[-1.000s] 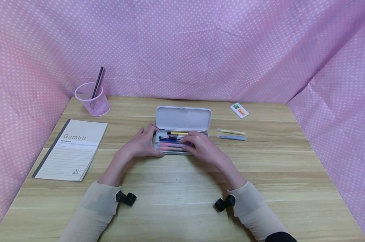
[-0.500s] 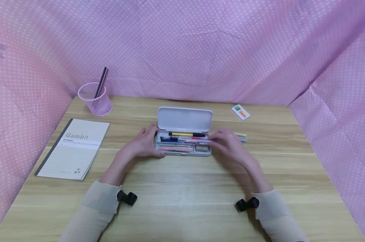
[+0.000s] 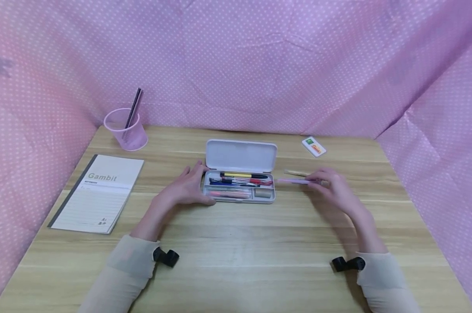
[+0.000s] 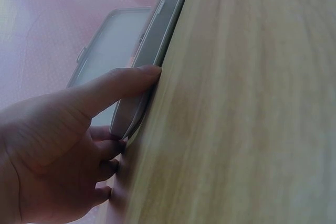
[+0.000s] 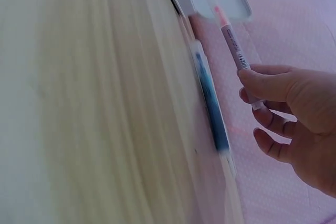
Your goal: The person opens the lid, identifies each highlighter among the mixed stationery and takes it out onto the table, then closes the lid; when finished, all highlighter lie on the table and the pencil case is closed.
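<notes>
A white pencil case lies with its lid raised in the middle of the table. My left hand holds its left end, thumb on the front side. In the tray are a yellow-and-black pen, several other pens, an eraser-like grey block and pink-tinted pens. To the right of the case, my right hand pinches a pink-tipped lilac highlighter between thumb and fingers. Below it in the right wrist view lies a blue highlighter; the head view mostly hides it.
A pale yellow highlighter lies partly behind the right hand. Further back is a small white card-like item. At left are a notebook and a pink cup holding dark sticks. Pink dotted cloth hangs behind the table.
My right hand has taken the lilac highlighter out of the case and carried it right, over the blue one. The left hand stays on the case; the view has shifted slightly.
</notes>
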### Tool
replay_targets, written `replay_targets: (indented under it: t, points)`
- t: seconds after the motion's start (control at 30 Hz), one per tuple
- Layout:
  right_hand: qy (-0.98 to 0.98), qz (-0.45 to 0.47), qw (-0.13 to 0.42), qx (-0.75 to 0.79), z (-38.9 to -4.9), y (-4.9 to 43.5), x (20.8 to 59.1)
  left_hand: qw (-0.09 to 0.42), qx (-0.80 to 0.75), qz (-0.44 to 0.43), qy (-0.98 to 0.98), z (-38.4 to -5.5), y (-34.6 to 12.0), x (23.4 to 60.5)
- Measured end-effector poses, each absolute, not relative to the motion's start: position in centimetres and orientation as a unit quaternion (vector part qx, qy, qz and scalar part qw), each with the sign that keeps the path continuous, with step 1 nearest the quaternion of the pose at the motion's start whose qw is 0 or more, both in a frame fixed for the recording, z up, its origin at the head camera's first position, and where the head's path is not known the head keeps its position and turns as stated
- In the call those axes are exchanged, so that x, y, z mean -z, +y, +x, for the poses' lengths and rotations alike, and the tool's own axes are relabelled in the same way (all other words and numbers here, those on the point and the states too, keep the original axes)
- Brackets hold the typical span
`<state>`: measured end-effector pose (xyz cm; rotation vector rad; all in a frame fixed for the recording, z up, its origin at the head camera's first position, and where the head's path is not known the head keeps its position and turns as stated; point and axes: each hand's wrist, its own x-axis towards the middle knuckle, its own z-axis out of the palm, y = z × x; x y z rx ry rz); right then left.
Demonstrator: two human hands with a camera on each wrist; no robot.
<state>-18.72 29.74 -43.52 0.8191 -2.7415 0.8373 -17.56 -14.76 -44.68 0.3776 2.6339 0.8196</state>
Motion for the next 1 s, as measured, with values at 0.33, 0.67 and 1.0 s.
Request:
replay_targets:
  t: [0.33,0.67,1.0]
  points:
    - [-0.936,0.248,0.050,-0.245,-18.4,31.4,43.3,0.180,-0.288,0.141,0.930,-17.3,-14.7,44.3]
    - [-0.934,0.274,0.062,-0.220,-18.7,31.4,43.9,0.180,-0.290,0.138,0.930,-17.4,-14.7,44.3]
    - [-0.942,0.261,0.034,-0.209,-18.8,31.3,43.6,0.183,-0.291,0.136,0.929,-17.4,-14.7,44.3]
